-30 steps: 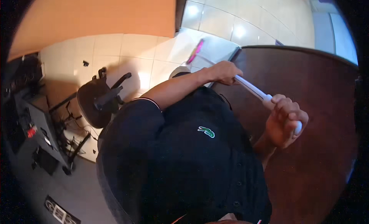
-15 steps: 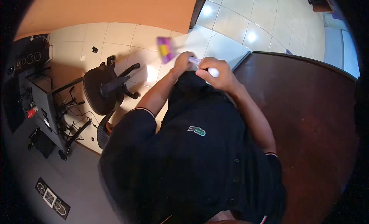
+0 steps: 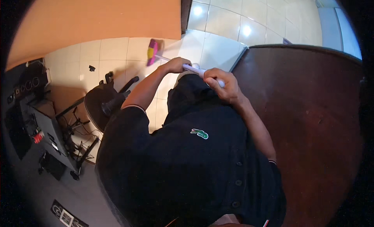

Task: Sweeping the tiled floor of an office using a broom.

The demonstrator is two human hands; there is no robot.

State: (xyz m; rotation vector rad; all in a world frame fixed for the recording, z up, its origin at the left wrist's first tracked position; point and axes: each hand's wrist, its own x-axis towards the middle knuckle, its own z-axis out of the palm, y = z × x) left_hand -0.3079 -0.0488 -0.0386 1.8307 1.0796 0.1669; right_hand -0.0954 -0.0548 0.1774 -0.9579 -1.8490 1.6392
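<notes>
Both my hands grip a broom with a pale lavender handle (image 3: pixel 197 71) and a purple, pink and yellow head (image 3: pixel 151 52). My left hand (image 3: pixel 175 65) is closed around the shaft, lower down towards the head. Near the top end, my right hand (image 3: pixel 224 85) wraps the handle, its rounded tip showing beside the thumb. The shaft slants down to the left, and the broom head is close to the foot of the orange wall (image 3: pixel 113 16). Whether the bristles touch the floor I cannot tell.
Pale floor tiles (image 3: pixel 113 49) run along the wall, with a small black object (image 3: pixel 91 68) on them. To the left are a dark office chair (image 3: pixel 99 104) and a desk (image 3: pixel 56 135) with cables below. A dark brown door-like panel (image 3: pixel 300 110) stands at my right.
The broom head has swung left, closer to the base of the orange wall. Both hands keep their grip. My view has shifted, so the floor and furniture appear lower.
</notes>
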